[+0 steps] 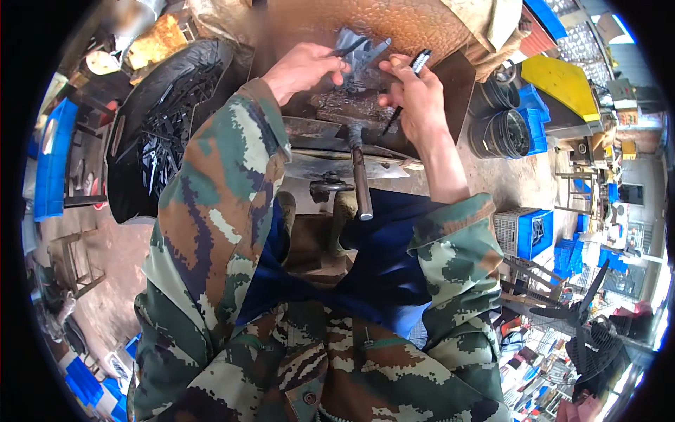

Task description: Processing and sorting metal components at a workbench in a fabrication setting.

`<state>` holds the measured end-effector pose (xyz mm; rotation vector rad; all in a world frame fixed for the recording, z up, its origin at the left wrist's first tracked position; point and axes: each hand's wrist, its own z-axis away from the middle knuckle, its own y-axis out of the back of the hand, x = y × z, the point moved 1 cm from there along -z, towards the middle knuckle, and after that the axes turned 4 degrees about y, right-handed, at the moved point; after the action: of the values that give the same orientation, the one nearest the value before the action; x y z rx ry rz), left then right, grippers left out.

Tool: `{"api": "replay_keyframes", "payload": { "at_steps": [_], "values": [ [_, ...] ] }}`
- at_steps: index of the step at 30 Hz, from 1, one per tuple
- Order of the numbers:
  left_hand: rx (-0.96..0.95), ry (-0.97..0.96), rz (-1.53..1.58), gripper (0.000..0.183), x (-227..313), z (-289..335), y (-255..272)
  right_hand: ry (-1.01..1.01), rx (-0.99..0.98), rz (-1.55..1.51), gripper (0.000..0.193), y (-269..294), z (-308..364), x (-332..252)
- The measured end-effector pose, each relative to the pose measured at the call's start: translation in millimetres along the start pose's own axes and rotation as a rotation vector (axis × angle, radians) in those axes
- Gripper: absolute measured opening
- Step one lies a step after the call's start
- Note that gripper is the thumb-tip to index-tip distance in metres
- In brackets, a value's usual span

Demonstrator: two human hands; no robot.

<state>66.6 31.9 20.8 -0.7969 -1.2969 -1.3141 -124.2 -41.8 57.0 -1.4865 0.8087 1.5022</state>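
My left hand point(304, 68) pinches a thin dark metal piece point(349, 48) above a dark iron block point(348, 105) on the workbench. Close beside it, my right hand point(415, 91) grips a slim black tool with a white-striped tip point(420, 62); its shaft runs down through the fingers. A grey angular metal part point(367, 56) sits between the two hands. Both forearms wear camouflage sleeves. A steel lever handle point(361, 179) sticks out from under the block toward me.
A black bag point(165, 119) full of small dark metal parts stands at the left. A rusty brown sheet point(380, 24) backs the bench. Black round rings point(503, 130) and blue crates point(534, 232) lie at the right, with a fan point(590, 330) lower right.
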Motion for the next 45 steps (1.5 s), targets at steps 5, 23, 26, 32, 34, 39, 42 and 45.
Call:
{"api": "replay_keyframes", "payload": {
  "at_steps": [5, 23, 26, 32, 34, 39, 42, 45],
  "values": [
    [-0.226, 0.043, 0.369, 0.028, 17.3, 19.2, -13.3, 0.084, -0.039, -0.063, 0.014, -19.1, 5.9, -5.0],
    [-0.038, -0.004, -0.257, 0.020, -47.5, -31.0, -2.9, 0.098, -0.037, -0.027, 0.019, 9.4, 13.8, -6.9],
    [-0.088, -0.017, -0.229, 0.020, -39.6, -29.5, -9.7, 0.095, -0.011, -0.086, 0.020, 19.9, 12.6, -10.2],
    [-0.110, -0.020, -0.245, 0.028, -43.4, -27.8, 1.4, 0.056, 0.063, -0.191, 0.021, 23.0, 12.5, -16.2],
    [-0.123, -0.182, -0.273, 0.027, -45.6, -29.6, 3.8, 0.061, 0.073, -0.225, 0.021, 22.7, 13.8, -18.3],
    [0.000, -0.403, -0.726, 0.025, -22.9, -16.1, -2.7, -0.020, 0.052, -0.378, 0.019, 27.3, 12.3, -14.0],
    [0.014, -0.259, -0.668, 0.024, -12.5, -11.4, -11.3, -0.086, 0.070, -0.465, 0.020, 37.5, 12.9, -10.0],
    [0.059, -0.249, -0.679, 0.025, -15.9, -7.4, -4.8, -0.151, 0.118, -0.496, 0.020, 34.0, 16.7, -4.5]
  ]
}}
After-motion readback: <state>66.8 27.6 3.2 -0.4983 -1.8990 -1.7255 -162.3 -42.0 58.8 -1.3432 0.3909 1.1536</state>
